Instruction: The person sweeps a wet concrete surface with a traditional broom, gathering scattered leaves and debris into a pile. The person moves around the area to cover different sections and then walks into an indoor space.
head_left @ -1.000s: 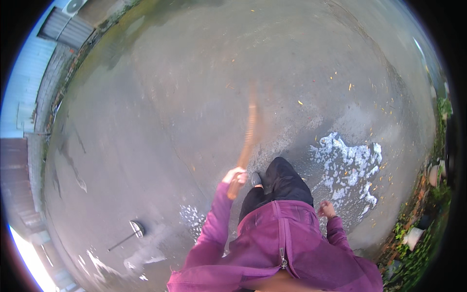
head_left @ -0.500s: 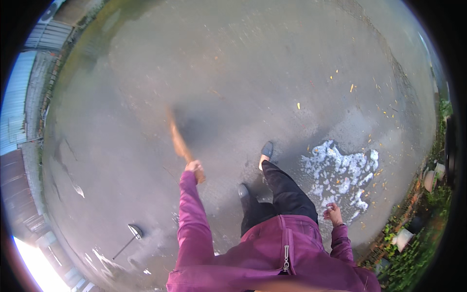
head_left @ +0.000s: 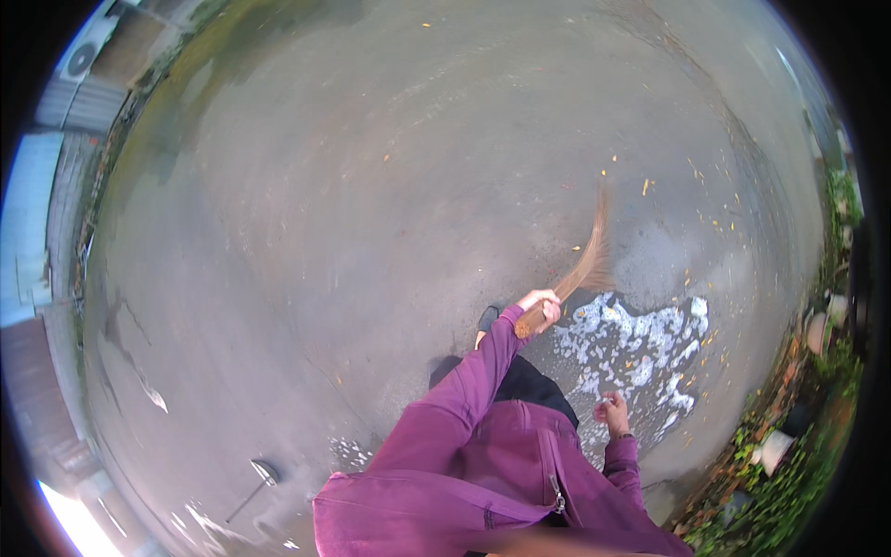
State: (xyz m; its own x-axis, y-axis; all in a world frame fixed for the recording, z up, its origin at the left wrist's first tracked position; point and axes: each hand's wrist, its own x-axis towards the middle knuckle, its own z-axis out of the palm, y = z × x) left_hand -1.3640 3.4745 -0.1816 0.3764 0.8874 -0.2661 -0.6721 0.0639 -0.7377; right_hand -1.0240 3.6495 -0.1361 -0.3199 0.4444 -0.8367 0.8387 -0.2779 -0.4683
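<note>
My left hand is closed around the butt of a short straw broom. The left arm reaches across my body, and the broom's curved bristles fan out ahead and to the right, over the wet ground. Just below the bristles lies a patch of white foam. My right hand hangs at my right side by the foam's near edge. Its fingers are loosely bent and a little apart, with nothing visible in them.
Wet concrete ground stretches around me, with small yellow leaves ahead right. A long-handled tool lies at lower left. Plants and a white pot border the right; corrugated walls stand left.
My left hand has swung the broom from the left across to the right, close to the foam. My right hand stays low at my side, its fingers a little more curled.
</note>
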